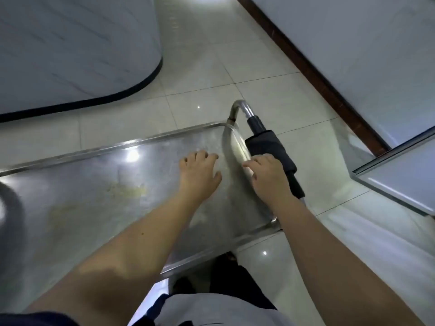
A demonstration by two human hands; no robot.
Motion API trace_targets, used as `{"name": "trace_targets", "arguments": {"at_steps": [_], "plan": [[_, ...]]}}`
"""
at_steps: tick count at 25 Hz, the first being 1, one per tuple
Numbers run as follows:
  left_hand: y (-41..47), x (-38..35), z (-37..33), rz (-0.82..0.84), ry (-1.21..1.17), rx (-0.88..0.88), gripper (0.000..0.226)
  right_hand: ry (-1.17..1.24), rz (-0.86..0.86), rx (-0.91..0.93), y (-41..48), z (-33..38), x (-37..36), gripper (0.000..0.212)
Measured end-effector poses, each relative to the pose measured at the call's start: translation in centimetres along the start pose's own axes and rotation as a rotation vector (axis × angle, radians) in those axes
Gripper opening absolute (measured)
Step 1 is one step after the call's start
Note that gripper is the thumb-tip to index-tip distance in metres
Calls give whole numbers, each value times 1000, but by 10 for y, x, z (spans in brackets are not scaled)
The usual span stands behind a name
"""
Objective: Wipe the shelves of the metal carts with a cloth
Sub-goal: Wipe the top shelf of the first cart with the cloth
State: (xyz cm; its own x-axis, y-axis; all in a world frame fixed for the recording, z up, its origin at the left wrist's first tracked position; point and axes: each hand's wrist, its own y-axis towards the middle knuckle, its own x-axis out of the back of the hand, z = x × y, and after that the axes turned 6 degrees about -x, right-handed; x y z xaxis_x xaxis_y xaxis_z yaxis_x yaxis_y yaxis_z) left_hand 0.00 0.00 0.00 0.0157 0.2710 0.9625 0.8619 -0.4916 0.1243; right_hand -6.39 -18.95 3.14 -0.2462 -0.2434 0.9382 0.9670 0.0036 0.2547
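**Both hands on the cart, no cloth in either**

The top shelf (94,208) of the metal cart fills the middle of the view, running from 9 o'clock across to centre, steel gleaming under the ceiling lights. The left hand (200,171) is down on the shelf dead centre, fingers loosely bent with the tips on the metal, and it holds nothing. Just beside it at 3 o'clock, the right hand (267,180) sits at the shelf's end rim, its fingers (253,167) draped over the edge. The thumb is hidden, so whether it truly grips the rim cannot be told.

Now look at 1 o'clock from the hands. The chrome handle (240,109) curves up, and a dark wrap (268,147) is bundled round its bar. It could be the cloth or it could be padding, and the view does not settle it.

There is work waiting, too: yellowish smears (128,189) lie on the shelf at 9 o'clock from the left hand.

As for handling, the shelf looks rigid and slick, so a flat palm pressing a soft cloth should glide easily. The raised rim looks like a trap for grime and would need fingertip work. The cart probably rolls, so one hand steadying it at the rim or handle seems wise while the other wipes.
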Motion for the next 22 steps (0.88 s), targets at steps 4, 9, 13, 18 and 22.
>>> {"name": "trace_targets", "arguments": {"at_steps": [4,9,13,18,22], "plan": [[58,-7,-30,106,-81,-88,52,14,46,-76,37,-64,20,34],[110,-28,-54,196,-114,-59,61,93,364,-119,82,-135,15,32],[144,-36,-61,369,-179,45,66,409,679,-290,123,-167,13,55],[158,-43,-60,536,-406,114,61,531,987,-314,158,-187,-1,62],[158,-41,-59,526,-604,164,40,585,1108,-330,162,-194,-7,45]]}}
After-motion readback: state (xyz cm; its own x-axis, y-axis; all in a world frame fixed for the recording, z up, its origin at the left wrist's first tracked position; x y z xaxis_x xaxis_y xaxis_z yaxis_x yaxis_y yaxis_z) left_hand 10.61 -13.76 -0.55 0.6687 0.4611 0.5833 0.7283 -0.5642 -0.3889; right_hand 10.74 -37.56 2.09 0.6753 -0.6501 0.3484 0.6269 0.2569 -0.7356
